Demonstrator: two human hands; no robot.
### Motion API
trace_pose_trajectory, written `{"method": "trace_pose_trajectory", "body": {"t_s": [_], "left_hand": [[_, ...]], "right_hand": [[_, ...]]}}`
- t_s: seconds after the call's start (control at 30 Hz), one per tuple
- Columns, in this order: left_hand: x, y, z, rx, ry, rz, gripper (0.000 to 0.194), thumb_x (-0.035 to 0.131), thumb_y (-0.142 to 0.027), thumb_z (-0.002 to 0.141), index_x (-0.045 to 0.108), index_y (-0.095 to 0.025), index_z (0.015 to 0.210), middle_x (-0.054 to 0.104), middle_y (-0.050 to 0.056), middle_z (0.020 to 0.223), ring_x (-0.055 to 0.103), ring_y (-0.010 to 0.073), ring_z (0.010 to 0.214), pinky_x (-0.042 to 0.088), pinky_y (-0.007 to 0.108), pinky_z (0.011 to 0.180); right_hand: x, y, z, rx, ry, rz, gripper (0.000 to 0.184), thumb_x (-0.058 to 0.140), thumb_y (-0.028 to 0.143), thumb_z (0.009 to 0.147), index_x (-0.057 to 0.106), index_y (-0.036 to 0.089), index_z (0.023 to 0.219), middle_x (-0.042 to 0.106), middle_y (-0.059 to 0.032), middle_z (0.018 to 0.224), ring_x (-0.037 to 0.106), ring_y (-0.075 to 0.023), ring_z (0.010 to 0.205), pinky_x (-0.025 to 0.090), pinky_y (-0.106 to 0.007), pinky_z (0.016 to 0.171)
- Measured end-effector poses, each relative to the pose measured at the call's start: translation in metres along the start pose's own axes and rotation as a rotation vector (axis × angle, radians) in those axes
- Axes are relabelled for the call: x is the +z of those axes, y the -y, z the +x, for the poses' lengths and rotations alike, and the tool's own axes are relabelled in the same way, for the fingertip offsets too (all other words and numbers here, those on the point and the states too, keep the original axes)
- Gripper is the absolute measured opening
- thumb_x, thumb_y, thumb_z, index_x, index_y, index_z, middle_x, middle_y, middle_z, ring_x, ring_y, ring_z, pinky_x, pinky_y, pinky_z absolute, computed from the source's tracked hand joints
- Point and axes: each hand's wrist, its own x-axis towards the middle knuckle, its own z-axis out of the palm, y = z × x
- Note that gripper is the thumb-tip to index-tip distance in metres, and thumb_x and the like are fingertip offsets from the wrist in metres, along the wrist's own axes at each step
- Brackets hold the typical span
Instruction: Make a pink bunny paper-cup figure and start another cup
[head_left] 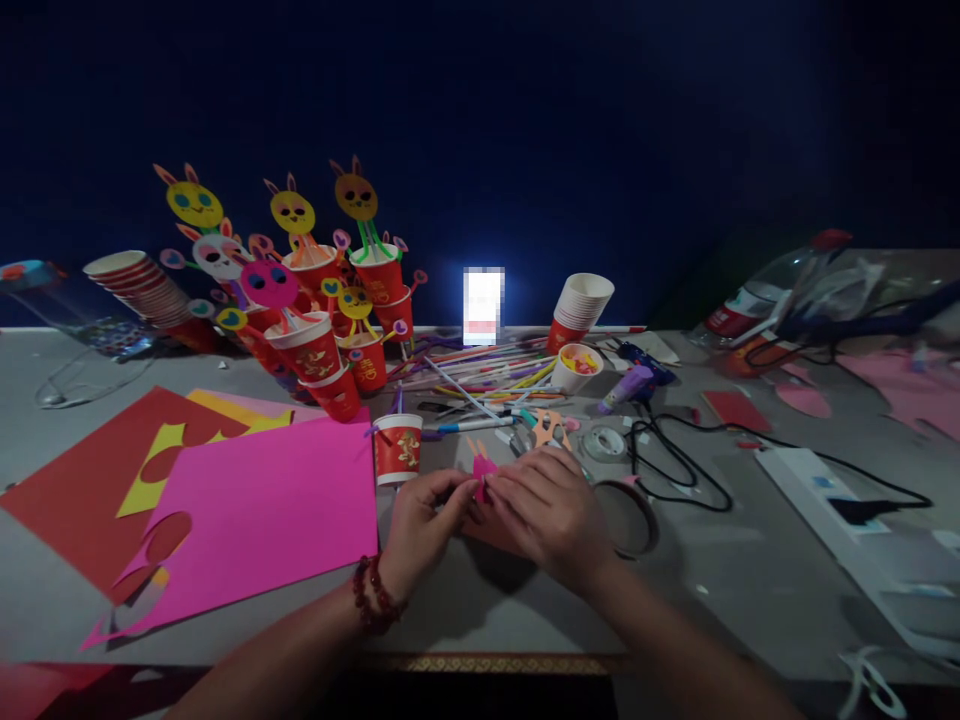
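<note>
From where I'm standing, both hands are pinching the same small pink paper piece: the left hand (431, 515) has its thumb and fingertips on one side, the right hand (551, 505) its bunched fingers on the other. The pink paper piece (482, 468) is held up between them, above the front part of the tabletop (690, 610). I'd keep that pinch light and near the edges, since paper this small probably creases easily; one hand steadying while the other presses should keep it square, with the orange strips (481, 450) free of the fingers.

Those two slim strips stick up from its far edge, pointing away from the person and leaning slightly left. Its long axis seems to follow them, away from the body, though fingers cover the lower part.

Just beyond the left hand stands a red paper cup (397, 452); further left lies a big pink sheet (277, 500). A roll of clear tape (604, 443) sits past the right hand.
</note>
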Motion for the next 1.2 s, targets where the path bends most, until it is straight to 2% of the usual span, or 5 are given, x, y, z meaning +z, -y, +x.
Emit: {"method": "trace_pose_trajectory", "body": {"t_s": [0.17, 0.33, 0.67, 1.0, 1.2], "left_hand": [[0.0001, -0.0043, 0.0002, 0.042, 0.023, 0.044, 0.029, 0.058, -0.038, 0.092, 0.07, -0.019, 0.073, 0.07, 0.001, 0.063, 0.063, 0.0128, 0.058, 0.046, 0.02, 0.056], [0.0009, -0.0058, -0.0006, 0.077, 0.033, 0.049, 0.03, 0.057, -0.035, 0.093, 0.07, -0.018, 0.072, 0.07, 0.0, 0.062, 0.063, 0.0116, 0.058, 0.046, 0.018, 0.057], [-0.0008, -0.0026, 0.0002, 0.071, 0.021, 0.058, 0.03, 0.057, -0.035, 0.093, 0.069, -0.017, 0.072, 0.069, -0.001, 0.061, 0.062, 0.0104, 0.056, 0.046, 0.017, 0.055], [0.0009, -0.0076, -0.0002, 0.181, 0.035, 0.126, 0.027, 0.057, -0.025, 0.094, 0.068, -0.017, 0.071, 0.069, -0.001, 0.062, 0.063, 0.0103, 0.058, 0.046, 0.018, 0.059], [-0.0013, -0.0036, -0.0009, 0.25, -0.012, 0.215, 0.022, 0.057, -0.026, 0.094, 0.069, -0.018, 0.078, 0.071, 0.0, 0.064, 0.065, 0.012, 0.059, 0.048, 0.02, 0.062]], "right_hand": [[0.0057, 0.0009, -0.0023, 0.009, 0.003, -0.006, 0.01, 0.058, 0.016, 0.091, 0.068, 0.018, 0.09, 0.074, -0.0052, 0.085, 0.059, -0.0215, 0.082, 0.043, -0.04, 0.084], [0.0104, 0.0009, -0.0036, 0.019, -0.069, -0.003, 0.012, 0.059, 0.016, 0.089, 0.065, 0.019, 0.079, 0.072, -0.0047, 0.078, 0.057, -0.0207, 0.077, 0.043, -0.039, 0.079], [0.0009, -0.0017, 0.001, -0.022, -0.007, 0.036, 0.009, 0.059, 0.015, 0.09, 0.067, 0.018, 0.091, 0.075, -0.0047, 0.089, 0.06, -0.0211, 0.083, 0.041, -0.04, 0.082], [0.0102, -0.0022, -0.0028, 0.015, -0.031, 0.016, 0.014, 0.059, 0.015, 0.089, 0.064, 0.018, 0.076, 0.07, -0.0044, 0.074, 0.056, -0.02, 0.075, 0.043, -0.038, 0.077], [0.0052, -0.0033, 0.0006, 0.018, -0.038, 0.096, 0.009, 0.059, 0.014, 0.089, 0.067, 0.018, 0.087, 0.073, -0.0046, 0.081, 0.059, -0.0201, 0.079, 0.043, -0.038, 0.078]]}}
